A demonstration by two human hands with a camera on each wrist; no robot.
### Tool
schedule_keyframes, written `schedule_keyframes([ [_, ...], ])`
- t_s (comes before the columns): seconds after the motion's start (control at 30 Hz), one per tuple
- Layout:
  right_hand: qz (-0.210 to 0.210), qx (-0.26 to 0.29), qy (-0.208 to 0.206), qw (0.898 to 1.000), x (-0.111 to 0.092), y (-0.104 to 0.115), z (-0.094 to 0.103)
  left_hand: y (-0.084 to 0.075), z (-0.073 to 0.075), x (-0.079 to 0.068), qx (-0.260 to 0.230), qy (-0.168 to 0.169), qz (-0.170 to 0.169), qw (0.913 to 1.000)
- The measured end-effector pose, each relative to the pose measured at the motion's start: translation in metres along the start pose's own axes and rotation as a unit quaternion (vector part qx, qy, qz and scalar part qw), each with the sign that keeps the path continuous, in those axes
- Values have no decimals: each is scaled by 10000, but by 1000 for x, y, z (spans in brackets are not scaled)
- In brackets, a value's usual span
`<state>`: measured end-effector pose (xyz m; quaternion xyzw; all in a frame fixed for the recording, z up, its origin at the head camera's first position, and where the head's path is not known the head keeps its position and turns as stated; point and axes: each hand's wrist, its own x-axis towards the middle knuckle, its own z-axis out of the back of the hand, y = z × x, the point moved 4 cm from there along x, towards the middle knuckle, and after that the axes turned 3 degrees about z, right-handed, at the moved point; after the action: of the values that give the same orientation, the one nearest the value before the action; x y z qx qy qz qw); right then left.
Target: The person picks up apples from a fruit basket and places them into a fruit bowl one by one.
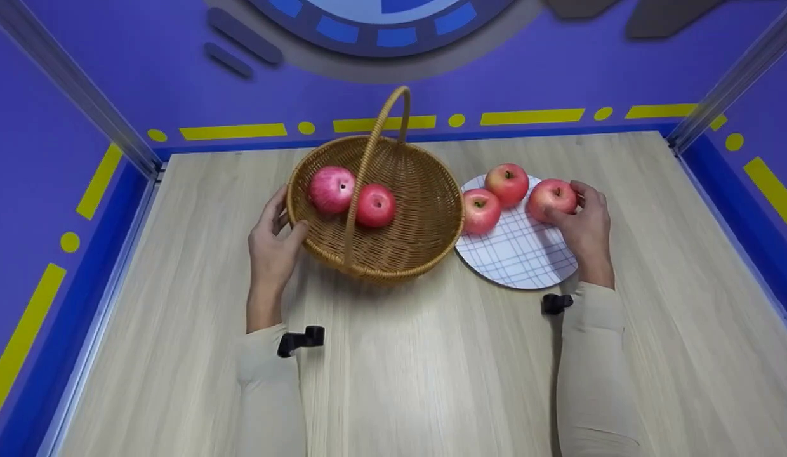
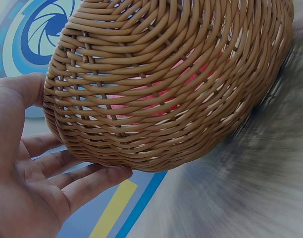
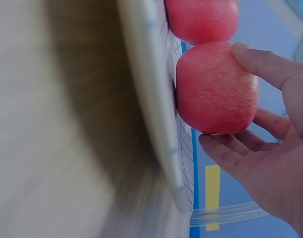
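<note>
A wicker basket (image 1: 419, 209) with an arched handle holds two reddish fruits, a streaked pink apple (image 1: 330, 189) and a smaller red apple (image 1: 376, 205). My left hand (image 1: 274, 251) holds the basket's left side, thumb near the rim and fingers under the woven wall, as the left wrist view shows. On the right, my right hand (image 1: 585, 228) grips an apple (image 1: 551, 198) at the right of a round checked plate (image 1: 520, 260). Thumb and fingers lie around that apple (image 3: 216, 89) in the right wrist view. Two more apples, one at the back (image 1: 506, 184) and one beside the basket (image 1: 482, 211), sit on the plate.
The basket's right rim overlaps the plate's left edge in the head view. A pale wooden table (image 1: 393, 374) lies under everything. Purple-blue panels (image 1: 533, 82) with yellow marks enclose its back and sides.
</note>
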<state>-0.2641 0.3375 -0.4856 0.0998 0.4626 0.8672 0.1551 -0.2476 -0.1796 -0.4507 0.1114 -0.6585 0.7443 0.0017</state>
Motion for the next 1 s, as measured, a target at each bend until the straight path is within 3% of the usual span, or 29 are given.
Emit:
schedule_keyframes([
  [0.37, 78, 104, 36, 9999, -5, 0, 0, 1, 1, 0, 62, 5, 47, 10000],
  [0.57, 96, 82, -150, 9998, -6, 6, 3, 1, 1, 0, 41, 6, 58, 10000],
  [0.73, 212, -65, -487, 9986, -13, 24, 10, 0, 0, 0, 86, -5, 74, 9999],
  [0.83, 366, 127, -563, 9977, -20, 40, 10, 0, 0, 0, 77, -5, 106, 9999],
  [1.0, 1107, 721, -400, 9904, -32, 73, -2, 1, 0, 0, 99, -23, 85, 9999],
])
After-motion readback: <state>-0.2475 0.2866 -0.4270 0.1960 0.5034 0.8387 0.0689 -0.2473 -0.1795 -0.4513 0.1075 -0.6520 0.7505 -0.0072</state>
